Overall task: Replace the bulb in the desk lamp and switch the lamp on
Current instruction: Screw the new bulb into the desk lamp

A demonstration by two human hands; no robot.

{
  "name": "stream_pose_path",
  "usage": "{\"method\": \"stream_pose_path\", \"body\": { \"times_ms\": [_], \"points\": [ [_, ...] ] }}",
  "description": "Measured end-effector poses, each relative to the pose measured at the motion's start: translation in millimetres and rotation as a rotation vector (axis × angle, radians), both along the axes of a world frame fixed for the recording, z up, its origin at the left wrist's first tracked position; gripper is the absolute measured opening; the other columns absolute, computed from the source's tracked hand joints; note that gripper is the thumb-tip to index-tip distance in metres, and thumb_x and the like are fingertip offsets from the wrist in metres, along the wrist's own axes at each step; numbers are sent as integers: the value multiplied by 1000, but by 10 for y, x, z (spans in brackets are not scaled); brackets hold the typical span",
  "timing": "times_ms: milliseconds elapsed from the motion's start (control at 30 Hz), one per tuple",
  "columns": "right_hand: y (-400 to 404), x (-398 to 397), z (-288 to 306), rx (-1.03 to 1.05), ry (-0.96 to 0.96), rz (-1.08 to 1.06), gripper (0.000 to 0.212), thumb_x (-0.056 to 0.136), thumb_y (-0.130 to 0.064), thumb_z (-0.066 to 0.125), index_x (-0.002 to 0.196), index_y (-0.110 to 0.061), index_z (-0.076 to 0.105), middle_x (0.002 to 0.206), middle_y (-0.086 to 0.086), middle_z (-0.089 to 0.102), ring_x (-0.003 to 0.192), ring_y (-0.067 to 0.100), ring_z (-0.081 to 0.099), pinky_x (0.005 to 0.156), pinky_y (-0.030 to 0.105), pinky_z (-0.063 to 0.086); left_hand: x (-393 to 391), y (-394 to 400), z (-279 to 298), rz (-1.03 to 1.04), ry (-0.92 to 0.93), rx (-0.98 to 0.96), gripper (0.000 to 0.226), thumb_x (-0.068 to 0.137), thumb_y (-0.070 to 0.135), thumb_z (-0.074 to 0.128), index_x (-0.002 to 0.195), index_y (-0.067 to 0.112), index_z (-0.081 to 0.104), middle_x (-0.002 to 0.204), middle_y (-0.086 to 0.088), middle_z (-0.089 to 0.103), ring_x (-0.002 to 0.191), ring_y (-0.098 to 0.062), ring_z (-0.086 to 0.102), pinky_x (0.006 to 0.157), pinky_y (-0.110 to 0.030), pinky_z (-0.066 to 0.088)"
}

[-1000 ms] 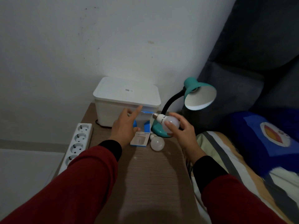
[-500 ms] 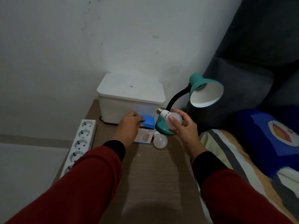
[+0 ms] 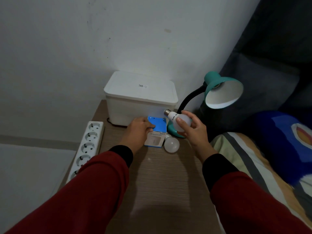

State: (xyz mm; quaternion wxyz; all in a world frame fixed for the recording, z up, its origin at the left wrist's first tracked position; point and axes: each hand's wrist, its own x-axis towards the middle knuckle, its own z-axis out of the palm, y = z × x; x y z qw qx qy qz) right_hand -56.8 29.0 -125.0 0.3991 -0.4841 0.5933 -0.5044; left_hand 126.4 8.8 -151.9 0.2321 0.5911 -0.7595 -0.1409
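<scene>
Right hand (image 3: 194,130) holding bulb (image 3: 179,121) by the globe, fingers curled round it, screw cap pointing up-left toward the white box (image 3: 140,98). Bulb above the teal lamp base (image 3: 173,131), near the back right corner of the table (image 3: 162,183); well short of the shade (image 3: 222,93). Socket inside shade dim, looks empty, cannot confirm.

Left hand (image 3: 139,130) resting on the blue carton (image 3: 156,132), fingers curled at its edge; whether gripping or only pressing, cannot tell. Second bulb (image 3: 171,144) lying loose on the table, touching the carton's right side, just in front of the lamp base. Power strip (image 3: 87,142) along the left edge.

Risks, as judged:
- Shifting the carton could nudge the loose bulb; round, free to roll toward the right edge and off.
- Smooth globe, one-handed hold: possible slip during the lift to the shade.
- Flexible neck likely to give under twisting; cross-threading if shade left unsteadied.
- Mixing up the two bulbs: which is old, not evident.
</scene>
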Motion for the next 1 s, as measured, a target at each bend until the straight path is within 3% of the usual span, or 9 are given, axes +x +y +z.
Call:
{"method": "stream_pose_path", "body": {
  "times_ms": [133,300,367,500,600,767,867,1000],
  "points": [
    [66,-9,49,0,2,2,38,81,-11,71,114,-24,58,128,10,50,109,26,58,71,24,60,-28,-6,96,4,-56,61,30,93,21,55,122,16,64,125,-6,58,120,-21,51,98,-30,44],
    [180,-78,211,2,100,-39,50,74,-8,74,119,-24,59,126,7,53,109,28,59,87,48,57,-74,-23,387,41,-231,99,28,90,25,56,116,19,66,123,-6,58,113,-24,57,93,-37,50],
    [240,-138,335,0,166,-73,49,71,-12,75,116,-26,60,117,4,58,106,27,60,88,48,56,-117,-51,581,43,-276,121,31,90,25,56,120,18,63,125,-7,59,115,-25,57,93,-36,50],
    [343,-328,638,-6,302,-142,48,73,-19,74,118,-26,60,107,0,57,102,23,59,83,30,56,-313,-161,1057,6,-318,44,35,88,28,57,122,18,62,127,-9,60,116,-28,57,95,-37,49],
    [371,-488,837,-27,329,-220,49,72,-25,74,119,-28,59,109,1,59,107,26,59,93,42,53,-577,-210,1417,-26,-330,3,39,89,32,56,126,21,58,128,-7,59,118,-27,56,93,-36,48],
    [342,-785,1024,-43,301,-330,52,75,-29,71,124,-29,55,124,7,58,114,27,55,99,43,49,-1136,-306,1816,-130,-257,-82,41,89,30,57,130,22,54,129,-7,59,118,-26,56,95,-35,47],
    [241,-899,1012,-31,243,-386,55,79,-31,68,130,-28,49,128,8,57,118,27,51,103,37,42,-1427,-361,1907,-208,-236,-119,47,88,23,59,134,21,49,129,-10,58,119,-27,54,98,-36,46],
    [70,-900,887,-29,87,-435,60,78,-32,70,132,-27,44,129,8,57,116,26,52,91,26,39,-1643,-482,1873,-289,-275,-126,48,87,12,60,134,19,50,127,-16,59,118,-32,54,102,-38,44]
  ]
}}
